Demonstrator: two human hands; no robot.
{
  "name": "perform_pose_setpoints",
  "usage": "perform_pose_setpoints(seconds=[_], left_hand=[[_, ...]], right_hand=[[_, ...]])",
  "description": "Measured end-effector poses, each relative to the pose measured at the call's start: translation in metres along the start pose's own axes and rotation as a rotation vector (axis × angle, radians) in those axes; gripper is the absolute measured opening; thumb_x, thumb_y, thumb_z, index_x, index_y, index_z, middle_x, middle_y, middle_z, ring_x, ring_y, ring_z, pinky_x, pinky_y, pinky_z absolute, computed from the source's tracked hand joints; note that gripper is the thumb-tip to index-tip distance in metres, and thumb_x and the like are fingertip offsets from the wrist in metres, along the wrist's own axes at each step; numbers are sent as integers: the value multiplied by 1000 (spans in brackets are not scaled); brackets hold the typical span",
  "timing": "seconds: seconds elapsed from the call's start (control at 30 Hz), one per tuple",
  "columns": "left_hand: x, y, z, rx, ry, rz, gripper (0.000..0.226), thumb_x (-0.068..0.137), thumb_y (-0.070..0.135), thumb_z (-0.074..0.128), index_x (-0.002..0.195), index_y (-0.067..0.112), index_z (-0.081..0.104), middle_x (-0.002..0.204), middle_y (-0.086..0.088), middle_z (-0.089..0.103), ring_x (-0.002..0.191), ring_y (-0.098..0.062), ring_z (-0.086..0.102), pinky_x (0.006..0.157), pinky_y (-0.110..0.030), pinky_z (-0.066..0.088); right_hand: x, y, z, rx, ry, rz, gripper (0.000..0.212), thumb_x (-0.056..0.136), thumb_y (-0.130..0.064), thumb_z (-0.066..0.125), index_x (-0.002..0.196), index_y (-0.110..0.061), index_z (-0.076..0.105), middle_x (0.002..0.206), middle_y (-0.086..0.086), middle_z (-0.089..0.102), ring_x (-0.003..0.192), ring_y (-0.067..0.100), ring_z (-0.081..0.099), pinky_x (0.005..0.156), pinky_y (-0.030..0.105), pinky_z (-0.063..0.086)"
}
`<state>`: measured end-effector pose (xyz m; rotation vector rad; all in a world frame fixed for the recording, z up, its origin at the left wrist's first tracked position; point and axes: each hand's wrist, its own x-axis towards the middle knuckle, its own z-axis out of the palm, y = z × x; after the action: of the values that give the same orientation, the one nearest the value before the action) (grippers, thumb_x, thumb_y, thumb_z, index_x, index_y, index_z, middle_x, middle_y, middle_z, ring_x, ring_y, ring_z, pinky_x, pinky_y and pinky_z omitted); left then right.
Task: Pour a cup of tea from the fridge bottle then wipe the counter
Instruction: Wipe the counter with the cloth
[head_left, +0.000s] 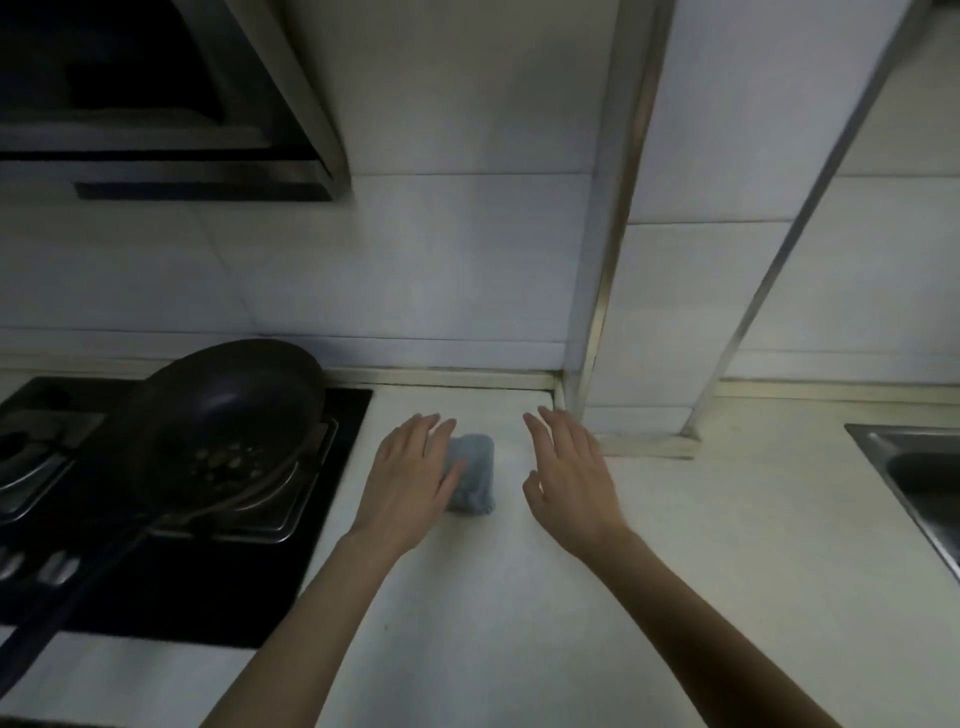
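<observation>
Forearms (317, 618) bare, stretched from the bottom edge over pale, smooth counter (519, 597), faintly mottled like stone. Left hand (410, 478) palm down, fingers straight and slightly spread, overlapping the left side of folded cloth (475, 475); resting or hovering, impossible to tell. Cloth blue-grey, soft-looking, a rounded rectangle lying flat on the counter between the two hands. Right hand (569, 478) just right of it, apart from the cloth, palm down, fingers straight and loosely fanned, thumb out, holding nothing. To the left, glossy black glass hob (182, 597) set into the counter, silvery knobs (57, 569) near its front. On it a round dark frying pan (223, 415), tilted, long handle running toward the near left corner, small pale bits in its base. At the far right edge, corner of brushed steel sink (914, 467). Behind, white glazed wall tiles (441, 260) with thin grout lines, and a boxed tiled column (727, 208) edged in metal trim (618, 208). Top left, dark angular range hood (156, 104) with steel rim.
</observation>
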<state>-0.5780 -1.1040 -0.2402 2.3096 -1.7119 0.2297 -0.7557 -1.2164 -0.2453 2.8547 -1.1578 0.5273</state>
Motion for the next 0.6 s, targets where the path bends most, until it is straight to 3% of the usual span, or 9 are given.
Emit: perform_pose_setpoints(seconds=[0.17, 0.33, 0.47, 0.53, 0.6], left_hand=[[3, -16, 18, 7, -26, 83, 47, 98, 31, 56, 140, 11, 50, 144, -14, 51, 137, -34, 44, 115, -48, 30], [-7, -22, 40, 47, -37, 157, 55, 87, 31, 70, 135, 7, 56, 139, -18, 56, 132, -37, 51, 112, -49, 28], [-13, -25, 62, 7, -22, 187, 52, 96, 38, 54, 138, 7, 52, 141, -17, 54, 132, -36, 50, 112, -50, 33], [-12, -25, 74, -45, -69, 173, 56, 97, 37, 57, 144, 9, 46, 147, -16, 47, 137, -35, 45, 115, -45, 27], [-6, -26, 89, -51, -164, 161, 58, 102, 41, 44, 152, 13, 32, 157, -12, 32, 145, -29, 31, 120, -40, 19]], right_hand=[[-9, -20, 8, -79, 11, 103, 68, 78, -20, 63, 142, -10, 41, 147, 12, 42, 137, 30, 37, 113, 44, 33], [-24, -34, 20, -98, 2, 169, 71, 77, -19, 62, 143, -8, 39, 147, 15, 40, 138, 32, 35, 111, 46, 34], [-29, -46, 35, -96, 19, 191, 70, 78, -21, 64, 142, -7, 40, 148, 15, 40, 138, 32, 36, 110, 47, 35], [-31, -50, 49, -98, 3, 188, 70, 78, -24, 63, 142, -7, 42, 147, 16, 41, 137, 32, 37, 111, 46, 34], [-33, -50, 69, -116, -43, 174, 70, 78, -25, 63, 142, -8, 42, 147, 16, 41, 136, 32, 38, 112, 45, 31]])
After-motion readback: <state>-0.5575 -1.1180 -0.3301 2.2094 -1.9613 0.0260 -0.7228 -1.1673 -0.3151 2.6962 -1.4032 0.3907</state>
